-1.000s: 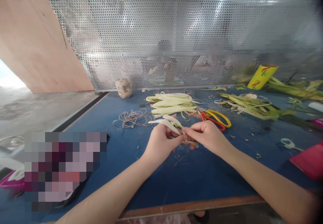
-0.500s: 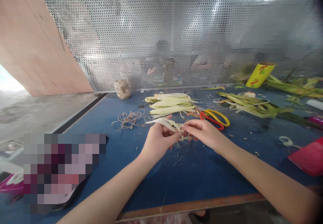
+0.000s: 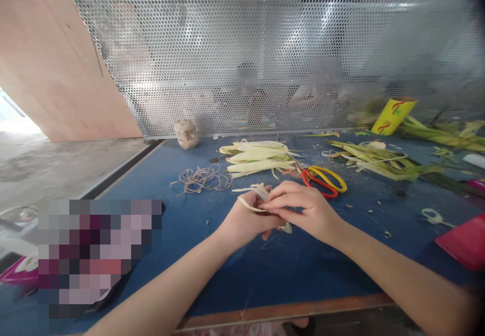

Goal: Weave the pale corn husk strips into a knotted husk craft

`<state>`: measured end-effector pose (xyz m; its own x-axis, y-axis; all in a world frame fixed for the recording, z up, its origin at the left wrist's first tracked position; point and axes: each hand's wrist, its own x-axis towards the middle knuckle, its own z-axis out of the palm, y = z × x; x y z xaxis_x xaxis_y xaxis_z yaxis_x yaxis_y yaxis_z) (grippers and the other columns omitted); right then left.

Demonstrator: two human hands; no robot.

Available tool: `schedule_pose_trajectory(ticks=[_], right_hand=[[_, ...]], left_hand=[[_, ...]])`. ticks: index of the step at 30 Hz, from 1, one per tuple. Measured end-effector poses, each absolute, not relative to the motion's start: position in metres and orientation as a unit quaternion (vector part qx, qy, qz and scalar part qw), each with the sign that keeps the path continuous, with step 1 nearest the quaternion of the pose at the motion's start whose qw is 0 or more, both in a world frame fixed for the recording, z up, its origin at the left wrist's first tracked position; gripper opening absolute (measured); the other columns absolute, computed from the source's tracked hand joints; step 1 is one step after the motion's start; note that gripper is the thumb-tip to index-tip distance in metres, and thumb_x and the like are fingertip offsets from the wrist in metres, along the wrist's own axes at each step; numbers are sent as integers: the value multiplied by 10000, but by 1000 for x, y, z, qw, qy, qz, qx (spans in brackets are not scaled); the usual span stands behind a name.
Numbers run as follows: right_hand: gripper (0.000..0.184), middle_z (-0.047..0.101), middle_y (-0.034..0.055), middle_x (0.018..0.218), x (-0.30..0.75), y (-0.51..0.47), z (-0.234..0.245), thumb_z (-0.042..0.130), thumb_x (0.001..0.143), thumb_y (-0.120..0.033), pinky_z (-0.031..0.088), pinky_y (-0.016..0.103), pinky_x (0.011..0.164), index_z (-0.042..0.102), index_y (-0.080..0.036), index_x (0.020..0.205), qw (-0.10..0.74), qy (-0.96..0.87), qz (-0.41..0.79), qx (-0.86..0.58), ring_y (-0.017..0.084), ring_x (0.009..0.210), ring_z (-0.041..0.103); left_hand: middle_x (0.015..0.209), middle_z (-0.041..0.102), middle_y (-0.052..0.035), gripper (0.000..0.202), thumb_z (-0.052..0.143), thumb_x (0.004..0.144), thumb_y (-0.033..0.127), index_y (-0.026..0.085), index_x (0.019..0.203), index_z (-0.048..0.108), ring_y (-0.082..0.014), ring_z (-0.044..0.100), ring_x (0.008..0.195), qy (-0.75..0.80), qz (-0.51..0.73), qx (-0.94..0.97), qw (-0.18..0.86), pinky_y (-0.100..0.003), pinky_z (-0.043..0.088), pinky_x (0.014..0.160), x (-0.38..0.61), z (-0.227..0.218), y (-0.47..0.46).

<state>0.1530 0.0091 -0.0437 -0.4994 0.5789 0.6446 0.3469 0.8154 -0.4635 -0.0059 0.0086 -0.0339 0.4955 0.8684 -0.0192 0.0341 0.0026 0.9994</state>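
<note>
1 loose tangle of thin brown string point(image 3: 202, 177) lies on the blue tabletop point(image 3: 227, 290), left of the left hand point(image 3: 244, 222), which is closed around pale corn-husk strips point(image 3: 260, 192) whose ends poke out past the fingers. Just beyond these lies a stack of pale green husks point(image 3: 259, 157), while the right hand point(image 3: 308, 204) pinches the strips, its fingertips against the left hand. Farther right are scissors with red and yellow handles point(image 3: 322, 183), a heap of greener husks point(image 3: 379, 160) and a tilted yellow tube point(image 3: 394, 117).
</note>
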Motion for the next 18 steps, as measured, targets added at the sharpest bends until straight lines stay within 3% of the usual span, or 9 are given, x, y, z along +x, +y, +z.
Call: schedule_pose_trajectory(ticks=[4, 8, 11, 18], right_hand=[[179, 622, 44, 888, 155, 8, -39, 527, 825, -220, 491, 287, 740, 679, -243, 917, 431, -832, 165, -308, 155, 830, 600], [275, 618, 55, 907, 157, 6, -35, 404, 892, -249, 492, 270, 737, 676, -210, 884, 431, -821, 212, -308, 154, 837, 597], [288, 619, 57, 935, 157, 6, -35, 385, 899, -250, 487, 272, 750, 670, -210, 882, 444, -814, 212, -309, 161, 861, 591], [220, 632, 61, 928, 157, 6, -37, 436, 859, -170, 465, 315, 814, 626, -215, 960, 463, -815, 146, -315, 169, 891, 587]], left_hand=[[572, 568, 41, 263, 708, 613, 207, 146, 764, 501, -57, 487, 381, 335, 347, 607, 632, -183, 394, 369, -8, -30, 5], [660, 574, -11, 228, 643, 694, 303, 123, 760, 519, -93, 541, 474, 312, 346, 578, 670, -201, 416, 374, -9, -26, 5], [674, 552, -24, 150, 592, 725, 259, 120, 731, 536, -138, 580, 597, 293, 352, 535, 710, -203, 430, 383, -9, -25, 7], [644, 581, -40, 61, 520, 736, 186, 127, 752, 523, -141, 576, 573, 290, 365, 501, 729, -193, 416, 368, -9, -27, 7]])
